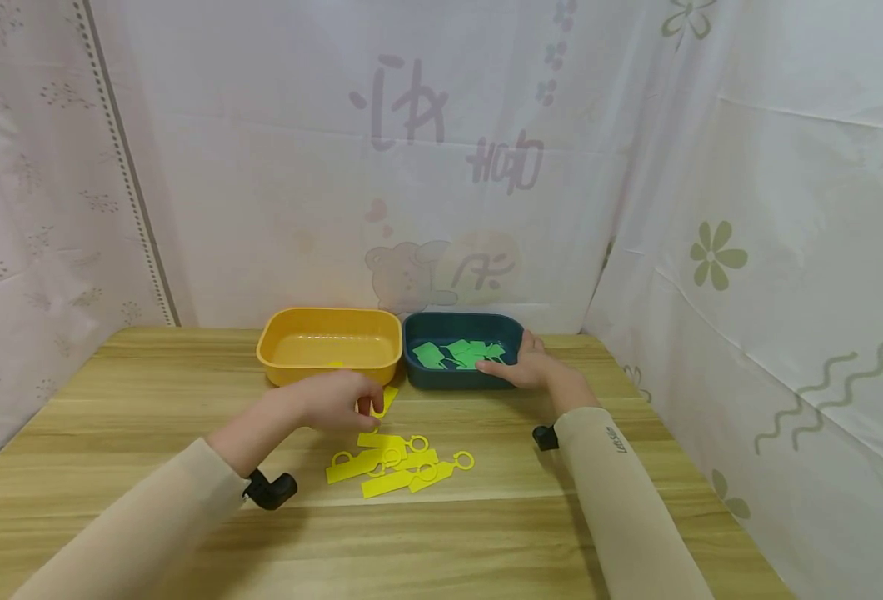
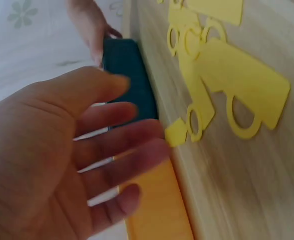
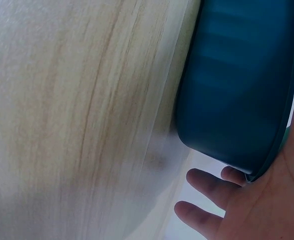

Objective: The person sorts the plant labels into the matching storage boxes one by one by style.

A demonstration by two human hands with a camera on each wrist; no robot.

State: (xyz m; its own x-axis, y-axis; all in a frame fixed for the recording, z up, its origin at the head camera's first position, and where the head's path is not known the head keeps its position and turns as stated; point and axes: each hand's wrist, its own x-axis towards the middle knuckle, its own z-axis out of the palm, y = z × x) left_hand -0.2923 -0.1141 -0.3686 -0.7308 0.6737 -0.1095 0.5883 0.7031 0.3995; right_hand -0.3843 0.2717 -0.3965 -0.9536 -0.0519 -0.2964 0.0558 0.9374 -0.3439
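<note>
My left hand [image 1: 340,402] hovers over the table just in front of the yellow-orange tub [image 1: 329,377], fingers loosely bent and nothing between them. Close beside its fingertips lies a flat yellow tag [image 1: 388,402]. Several more yellow tags [image 1: 400,480], each with a ring at one end, overlap in a pile nearer me. My right hand [image 1: 527,367] rests on the right front corner of the dark teal tub [image 1: 449,380], thumb over the rim. In the right wrist view its fingers [image 3: 212,187] extend past the tub's end. Flat green pieces [image 1: 430,356] lie inside that tub.
Both tubs stand side by side along the back of the wooden table [image 1: 426,550]. A bit of yellow [image 1: 336,364] shows inside the yellow-orange tub. A printed white curtain [image 1: 261,167] hangs behind the table and along its sides.
</note>
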